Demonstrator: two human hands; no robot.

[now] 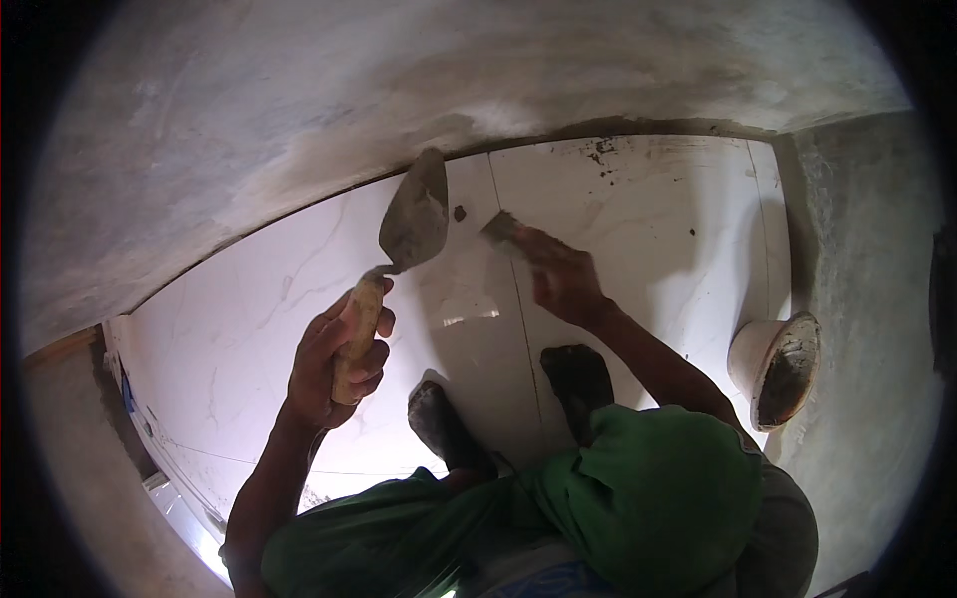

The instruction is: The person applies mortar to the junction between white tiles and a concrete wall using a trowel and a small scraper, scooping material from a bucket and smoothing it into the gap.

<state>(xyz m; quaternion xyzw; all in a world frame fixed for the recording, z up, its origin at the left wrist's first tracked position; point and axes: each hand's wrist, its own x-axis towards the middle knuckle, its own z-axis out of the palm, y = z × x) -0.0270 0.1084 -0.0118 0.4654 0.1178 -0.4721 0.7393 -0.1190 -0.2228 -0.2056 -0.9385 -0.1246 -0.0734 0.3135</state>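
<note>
My left hand [337, 354] grips the wooden handle of a pointed trowel [414, 219], its smudged metal blade raised over the white marble-patterned floor tiles [249, 329] near the foot of the wall. To its right, my right hand [553, 264] is closed on a small flat scraper [498, 227], slightly blurred, over a thin joint between two tiles. A small dark lump [460, 213] lies on the tile between the two tools.
My dark-shod feet [576, 389] stand on the tiles below. A grimy bucket [758, 364] sits tilted at the right beside a grey wall [857, 249]. A plastered wall [299, 100] runs along the far edge. Dark specks [603, 154] dot the tiles at the back.
</note>
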